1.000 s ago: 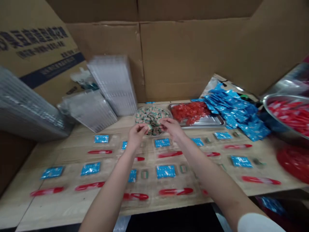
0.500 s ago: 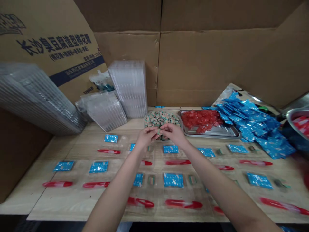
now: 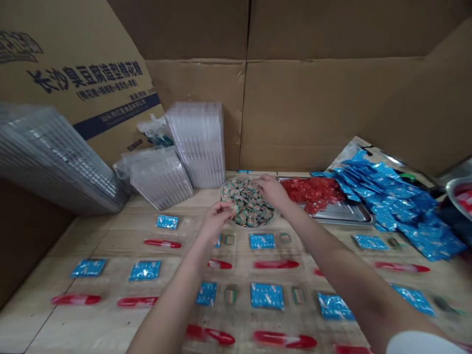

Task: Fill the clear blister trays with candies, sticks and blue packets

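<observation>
A round clear dish (image 3: 223, 189) is heaped with small striped pieces (image 3: 252, 204) in green, pink and cream. At its front left edge my left hand (image 3: 218, 216) is closed in a pinch on one small striped piece (image 3: 233, 209). My right hand (image 3: 272, 191) reaches over the dish's back right side, fingers bent and pressed together on the heap. What those fingers hold, if anything, is hidden. Below, clear trays hold blue sachets (image 3: 262, 241) and red capped sticks (image 3: 276, 264). Some trays also hold a striped piece (image 3: 298, 295).
Right of the dish lies a metal tray (image 3: 342, 212) with red packets (image 3: 313, 191), beside a pile of blue sachets (image 3: 391, 191). A metal bowl (image 3: 455, 189) stands at the far right. Stacked clear trays (image 3: 197, 142) lean at the back left, before cardboard walls (image 3: 332, 108).
My hands were together at the dish's front and have parted. The left moved slightly left and down with a striped piece; the right moved up onto the heap. The view has shifted slightly.
</observation>
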A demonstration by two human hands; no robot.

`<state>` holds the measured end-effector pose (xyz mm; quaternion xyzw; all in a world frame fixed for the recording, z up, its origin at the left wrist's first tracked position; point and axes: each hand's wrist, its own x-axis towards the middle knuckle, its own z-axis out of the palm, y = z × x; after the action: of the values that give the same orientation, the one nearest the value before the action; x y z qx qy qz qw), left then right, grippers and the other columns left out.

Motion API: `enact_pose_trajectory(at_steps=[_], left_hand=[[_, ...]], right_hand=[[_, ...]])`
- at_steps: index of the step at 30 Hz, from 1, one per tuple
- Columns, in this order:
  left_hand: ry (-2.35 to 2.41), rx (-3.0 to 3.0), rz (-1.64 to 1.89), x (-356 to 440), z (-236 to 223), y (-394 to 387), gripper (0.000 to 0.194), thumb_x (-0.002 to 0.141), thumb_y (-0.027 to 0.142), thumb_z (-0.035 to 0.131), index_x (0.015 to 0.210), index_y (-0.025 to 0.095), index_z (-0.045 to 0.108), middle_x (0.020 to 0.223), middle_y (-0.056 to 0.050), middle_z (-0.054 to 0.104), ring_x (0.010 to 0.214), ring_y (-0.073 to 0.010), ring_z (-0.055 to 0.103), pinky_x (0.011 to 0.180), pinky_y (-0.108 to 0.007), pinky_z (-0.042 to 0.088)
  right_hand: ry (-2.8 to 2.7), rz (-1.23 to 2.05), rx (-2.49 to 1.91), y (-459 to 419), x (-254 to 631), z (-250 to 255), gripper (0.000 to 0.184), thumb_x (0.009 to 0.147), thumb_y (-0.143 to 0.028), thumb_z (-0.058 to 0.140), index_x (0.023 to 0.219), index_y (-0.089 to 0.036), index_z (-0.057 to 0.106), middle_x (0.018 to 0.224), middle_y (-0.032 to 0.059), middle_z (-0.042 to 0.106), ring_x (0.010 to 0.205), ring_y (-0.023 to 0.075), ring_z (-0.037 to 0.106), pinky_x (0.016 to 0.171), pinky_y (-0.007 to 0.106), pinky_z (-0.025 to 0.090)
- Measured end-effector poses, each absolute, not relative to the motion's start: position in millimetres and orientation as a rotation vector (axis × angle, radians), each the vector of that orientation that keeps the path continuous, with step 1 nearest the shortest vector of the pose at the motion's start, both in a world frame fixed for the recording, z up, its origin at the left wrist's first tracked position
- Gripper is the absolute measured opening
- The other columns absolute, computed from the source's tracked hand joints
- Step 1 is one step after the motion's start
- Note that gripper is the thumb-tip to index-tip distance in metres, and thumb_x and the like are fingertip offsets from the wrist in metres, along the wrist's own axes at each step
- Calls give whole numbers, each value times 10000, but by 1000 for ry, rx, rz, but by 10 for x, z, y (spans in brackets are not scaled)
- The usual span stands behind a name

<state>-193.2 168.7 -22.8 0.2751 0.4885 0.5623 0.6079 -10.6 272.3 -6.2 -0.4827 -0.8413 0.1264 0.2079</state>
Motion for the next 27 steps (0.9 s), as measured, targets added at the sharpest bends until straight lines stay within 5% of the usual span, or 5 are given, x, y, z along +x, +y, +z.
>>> enact_pose_trajectory(at_steps=[5, 10, 17, 22, 27], left_hand=[[1121, 561, 1328, -1937, -271, 1695, 291, 507, 208, 779, 735, 142, 611, 623, 25, 624, 609, -81, 590, 661, -215, 463], [1100, 524, 1370, -1939, -272, 1745, 298, 526, 190, 777, 764, 143, 603, 655, 24, 633, 644, -86, 606, 706, -228, 477], [1034, 489, 1323, -1767, -176, 1848, 211, 583, 93, 735, 757, 128, 620, 675, 7, 652, 667, -94, 623, 784, -260, 491], [1028, 473, 1282, -1746, -134, 1766, 156, 619, 110, 730, 747, 131, 644, 715, -7, 663, 687, -87, 616, 844, -280, 484], [1058, 480, 1298, -1777, -147, 1697, 207, 578, 163, 771, 744, 126, 654, 709, -4, 660, 650, -83, 601, 773, -261, 504]], right_hand=[[-2528, 365, -1285, 3023, -117, -79, 181, 749, -85, 561, 848, -148, 698, 912, 127, 650, 970, 225, 553, 907, 309, 376], [-2267, 475, -1402, 2908, -57, -25, 259, 848, -155, 424, 942, -119, 664, 910, 118, 671, 842, 188, 611, 765, 305, 467], [-1558, 1780, -1297, 2401, -153, 182, 68, 710, -214, 610, 690, -152, 630, 606, 13, 628, 527, 93, 546, 497, 204, 458], [-1584, 1716, -1415, 2256, -308, 147, 81, 643, -186, 630, 582, -164, 580, 529, -18, 589, 477, 86, 510, 454, 193, 428], [-1938, 1316, -1504, 2204, -374, 144, 73, 654, -179, 569, 581, -182, 573, 491, -24, 575, 451, 105, 503, 444, 214, 383]])
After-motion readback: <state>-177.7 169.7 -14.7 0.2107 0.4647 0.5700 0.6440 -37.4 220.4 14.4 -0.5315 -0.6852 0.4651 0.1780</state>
